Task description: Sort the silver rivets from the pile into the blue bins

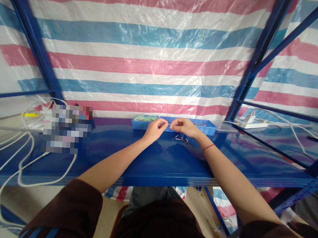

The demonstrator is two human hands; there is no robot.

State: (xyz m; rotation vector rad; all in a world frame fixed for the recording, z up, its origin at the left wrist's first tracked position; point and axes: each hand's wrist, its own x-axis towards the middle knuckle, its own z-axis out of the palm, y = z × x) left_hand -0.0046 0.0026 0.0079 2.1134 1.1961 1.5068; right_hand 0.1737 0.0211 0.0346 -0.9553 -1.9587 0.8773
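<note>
My left hand [157, 129] and my right hand [183, 127] meet above the blue shelf top, fingertips pinched close together. Between them shows a thin, pale, short piece [169, 124], with an end in each pinch; it is too small to name. Below my right hand lie several small dark metal parts [181, 138] with thin shafts. Behind my left hand stands a blue bin [139, 125] holding green pieces [144, 118]. Another blue bin [209, 130], behind my right hand, has small shiny metal pieces [200, 125] in it.
White cables [22, 160] hang and loop over the left end of the shelf top [169, 163], beside a blurred pile [67, 129]. At right are a clear plastic lid [225, 127] and a white power strip [252, 123]. Blue metal posts frame both sides.
</note>
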